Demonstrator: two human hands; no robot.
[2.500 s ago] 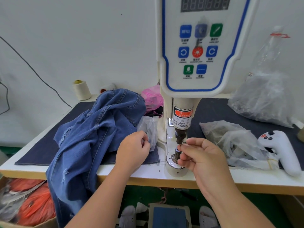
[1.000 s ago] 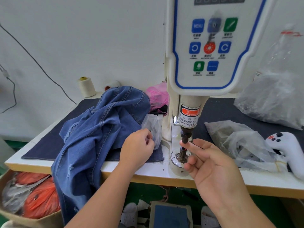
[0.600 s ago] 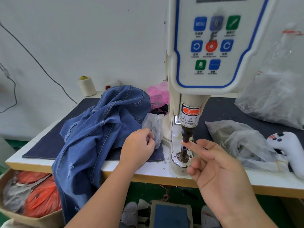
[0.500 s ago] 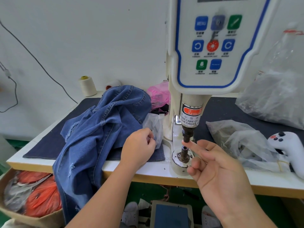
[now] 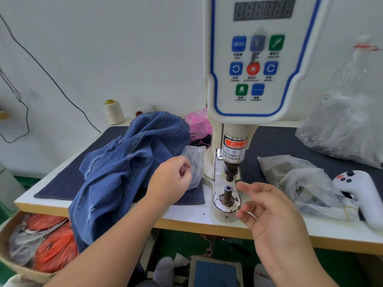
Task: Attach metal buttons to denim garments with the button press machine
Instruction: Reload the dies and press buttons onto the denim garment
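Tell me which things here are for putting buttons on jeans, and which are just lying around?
For the job: button press machine, its lower die post, denim garment, small clear bag at the left hand.

Just lying about: thread cone, pink bag, white controller, orange sacks.

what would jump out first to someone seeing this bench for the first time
The white button press machine with its blue-edged button panel fills the centre, its lower die post bare just in front. A heap of blue denim spills off the table edge on the left, and both hands, left hand and right hand, hover near the die.
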